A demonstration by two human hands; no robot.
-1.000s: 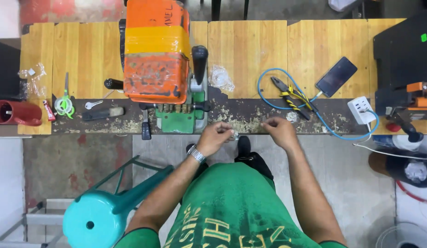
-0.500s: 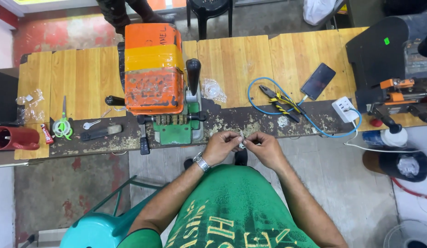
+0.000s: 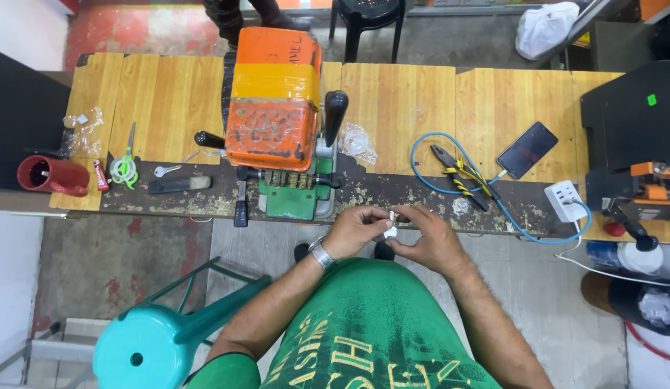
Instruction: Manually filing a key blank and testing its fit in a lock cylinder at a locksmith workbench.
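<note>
While both hands meet just below the bench edge, the left hand (image 3: 358, 229) and right hand (image 3: 427, 238) pinch a small pale object (image 3: 390, 231) between their fingertips, at about five o'clock from the orange machine (image 3: 275, 101). The work would likely go best with the piece kept steady, close to the body. What the object is stays unclear; the fingers cover most of it.

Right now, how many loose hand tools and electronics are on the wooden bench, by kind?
Green-handled scissors: 1
Yellow-and-black striped pliers: 1
Silver key: 1
Black smartphone: 1
White plug adapter: 1
Total: 5
</note>
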